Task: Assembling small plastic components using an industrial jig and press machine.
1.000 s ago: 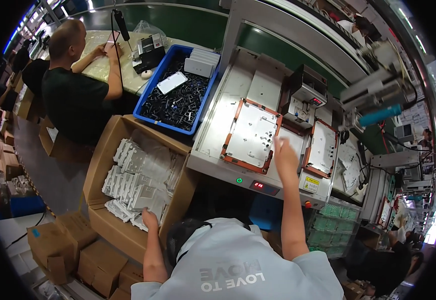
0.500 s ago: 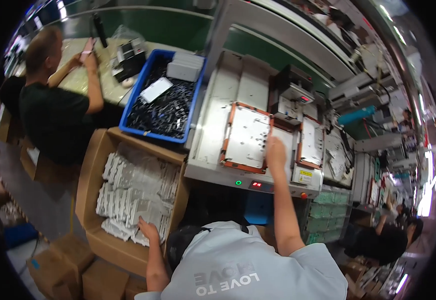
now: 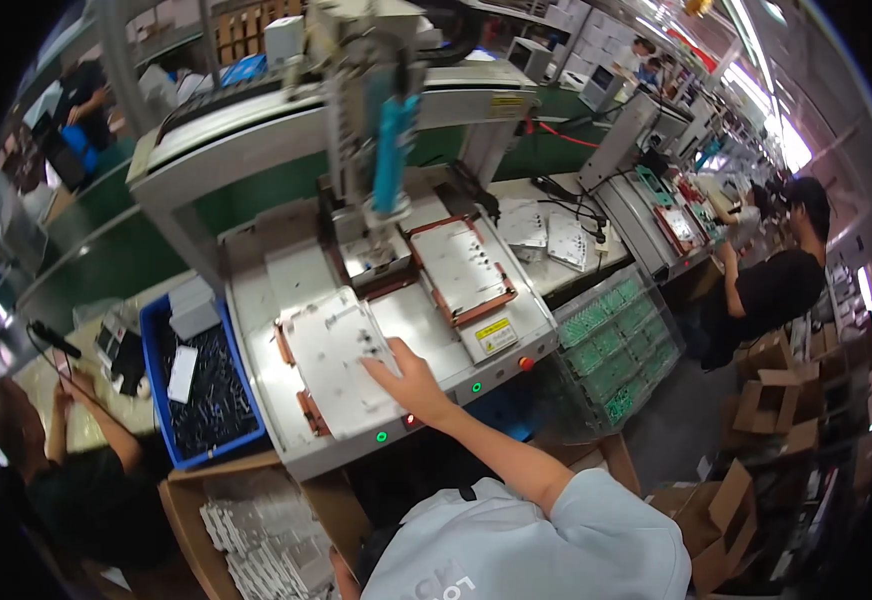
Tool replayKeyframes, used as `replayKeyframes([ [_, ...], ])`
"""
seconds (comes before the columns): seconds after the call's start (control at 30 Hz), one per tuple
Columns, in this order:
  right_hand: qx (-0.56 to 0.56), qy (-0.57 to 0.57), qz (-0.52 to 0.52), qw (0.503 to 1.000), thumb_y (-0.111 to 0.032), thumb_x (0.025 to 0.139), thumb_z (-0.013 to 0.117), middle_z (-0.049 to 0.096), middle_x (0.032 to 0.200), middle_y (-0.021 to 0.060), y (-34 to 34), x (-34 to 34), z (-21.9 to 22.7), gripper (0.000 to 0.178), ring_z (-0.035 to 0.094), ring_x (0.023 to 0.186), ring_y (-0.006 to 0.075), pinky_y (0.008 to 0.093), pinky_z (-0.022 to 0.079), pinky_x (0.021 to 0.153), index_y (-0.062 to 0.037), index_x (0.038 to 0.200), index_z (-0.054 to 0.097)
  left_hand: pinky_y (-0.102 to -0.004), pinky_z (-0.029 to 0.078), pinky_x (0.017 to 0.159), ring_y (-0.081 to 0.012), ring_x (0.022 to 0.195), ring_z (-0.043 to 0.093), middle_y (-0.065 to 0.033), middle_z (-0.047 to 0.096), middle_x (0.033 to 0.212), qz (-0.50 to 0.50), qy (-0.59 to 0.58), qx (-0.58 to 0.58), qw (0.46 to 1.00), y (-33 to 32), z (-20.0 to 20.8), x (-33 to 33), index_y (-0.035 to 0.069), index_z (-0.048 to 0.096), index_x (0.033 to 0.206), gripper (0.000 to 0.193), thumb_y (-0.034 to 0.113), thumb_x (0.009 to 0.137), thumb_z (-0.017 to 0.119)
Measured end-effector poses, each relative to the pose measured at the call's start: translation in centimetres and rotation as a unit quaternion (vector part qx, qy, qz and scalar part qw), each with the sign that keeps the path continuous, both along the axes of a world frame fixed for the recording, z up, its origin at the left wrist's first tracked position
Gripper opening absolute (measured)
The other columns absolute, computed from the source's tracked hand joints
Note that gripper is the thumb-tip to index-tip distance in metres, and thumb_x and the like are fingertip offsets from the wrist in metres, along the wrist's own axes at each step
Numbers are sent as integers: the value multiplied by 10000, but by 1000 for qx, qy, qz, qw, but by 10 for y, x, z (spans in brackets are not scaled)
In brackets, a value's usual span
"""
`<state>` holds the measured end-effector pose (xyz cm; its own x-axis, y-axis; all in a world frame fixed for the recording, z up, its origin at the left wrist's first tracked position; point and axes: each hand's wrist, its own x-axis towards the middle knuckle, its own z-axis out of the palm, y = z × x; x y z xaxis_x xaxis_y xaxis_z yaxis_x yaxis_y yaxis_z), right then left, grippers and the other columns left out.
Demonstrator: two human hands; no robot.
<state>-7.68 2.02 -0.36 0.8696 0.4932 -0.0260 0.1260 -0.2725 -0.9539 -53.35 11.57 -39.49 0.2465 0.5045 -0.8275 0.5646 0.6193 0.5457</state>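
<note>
Presently, your right grip is grasping a white plate by its right edge, a digit laid over the upper face; the plate sits to the left of your knuckles, over an orange-red fixture whose pieces show past its left side, and it lies askew to that fixture.

Your left grip shows only as a sliver beside the cardboard box, so you cannot tell whether it holds anything; white plastic parts fill the box.

As for edges, the plate's near edge comes close to the front panel with its green-lit button; its far right corner is near the metal housing under the blue cylinder; to the right, a strip of metal tabletop separates it from the second fixture; leftward, more metal runs toward the blue bin.
</note>
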Motion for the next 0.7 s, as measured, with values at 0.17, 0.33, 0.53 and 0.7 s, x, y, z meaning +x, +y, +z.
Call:
replayKeyframes([
  [0.17,144,140,-64,978,-199,907,615,612,968,32,-142,67,26,292,563,871,86,259,466,808,-43,1148,556,-359,462,886,-237,1013,580,-157,633,1117,-97,-18,20,995,47,26,90,-7,578,1196,412,220,856,628],
  [0.33,218,6,-287,933,-291,941,564,606,1067,51,-305,208,-36,394,564,916,130,283,454,812,-6,1211,532,-364,463,885,-235,1016,579,-152,632,1124,-205,-54,32,977,74,50,238,0,581,1199,412,240,866,615],
  [0.53,43,-62,-434,898,-327,911,603,648,1030,85,-391,373,-146,401,591,923,157,309,457,830,-2,1144,585,-371,464,885,-234,1019,578,-146,632,1132,-308,-85,55,946,98,75,408,8,584,1203,414,263,878,600],
  [0.7,-28,-101,-510,854,-344,888,627,670,936,117,-429,454,-226,398,609,854,187,333,467,793,12,1066,624,-377,464,884,-232,1022,578,-140,631,1139,-367,-75,65,925,122,90,479,15,587,1207,416,283,888,587],
])
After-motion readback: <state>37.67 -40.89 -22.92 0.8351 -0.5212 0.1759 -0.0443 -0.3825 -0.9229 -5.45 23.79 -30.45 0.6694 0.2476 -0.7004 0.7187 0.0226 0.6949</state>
